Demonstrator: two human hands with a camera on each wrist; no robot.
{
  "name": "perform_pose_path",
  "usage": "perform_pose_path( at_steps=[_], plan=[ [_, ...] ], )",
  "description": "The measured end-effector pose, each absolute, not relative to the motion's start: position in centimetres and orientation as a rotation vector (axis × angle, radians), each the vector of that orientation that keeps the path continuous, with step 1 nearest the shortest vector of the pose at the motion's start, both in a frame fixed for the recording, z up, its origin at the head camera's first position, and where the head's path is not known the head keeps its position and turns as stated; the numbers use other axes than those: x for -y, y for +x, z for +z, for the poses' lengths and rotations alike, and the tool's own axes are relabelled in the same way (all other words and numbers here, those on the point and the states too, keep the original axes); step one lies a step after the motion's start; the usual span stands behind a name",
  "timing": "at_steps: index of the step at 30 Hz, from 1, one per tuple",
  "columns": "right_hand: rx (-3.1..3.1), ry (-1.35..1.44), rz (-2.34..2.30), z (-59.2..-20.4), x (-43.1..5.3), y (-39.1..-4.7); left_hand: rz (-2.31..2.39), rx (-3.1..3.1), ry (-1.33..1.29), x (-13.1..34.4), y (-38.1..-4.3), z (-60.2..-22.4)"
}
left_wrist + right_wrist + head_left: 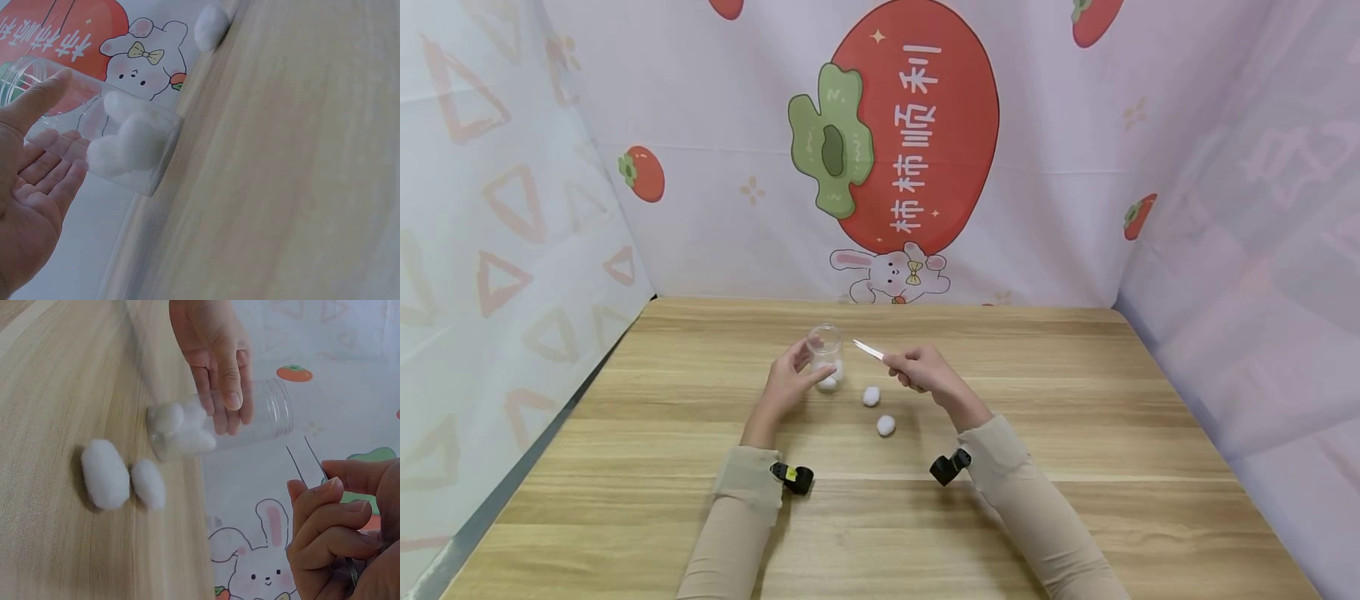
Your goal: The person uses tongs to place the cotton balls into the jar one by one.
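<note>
My left hand holds a clear, open-topped jar upright on the table, thumb on the near side and fingers behind it. At the jar's bottom lie several white cotton balls. My right hand pinches a pair of metal tweezers between thumb and fingers. The tweezers' two tips point toward the jar's mouth, a little apart, with nothing between them. In front of the jar, two loose cotton balls rest on the wood: a farther one and a nearer one.
The wood-grain table reaches back to a hanging cloth printed with persimmons and a rabbit. Pale cloth walls stand at both sides. Each sleeve carries a small black wrist camera.
</note>
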State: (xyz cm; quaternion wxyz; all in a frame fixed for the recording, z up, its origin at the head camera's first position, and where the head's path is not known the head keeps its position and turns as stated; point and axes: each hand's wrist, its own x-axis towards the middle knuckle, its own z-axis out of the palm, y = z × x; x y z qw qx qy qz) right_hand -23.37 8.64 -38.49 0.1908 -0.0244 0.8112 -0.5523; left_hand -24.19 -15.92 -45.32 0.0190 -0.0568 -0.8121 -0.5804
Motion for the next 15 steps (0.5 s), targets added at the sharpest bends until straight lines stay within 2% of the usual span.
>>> perform_pose_path(
  at_steps=[15],
  plan=[
    [-2.283,-0.062,-1.506,-39.44,-9.39,-22.87,-1.816,2.523,-0.158,15.91,-24.19,-45.27]
  ],
)
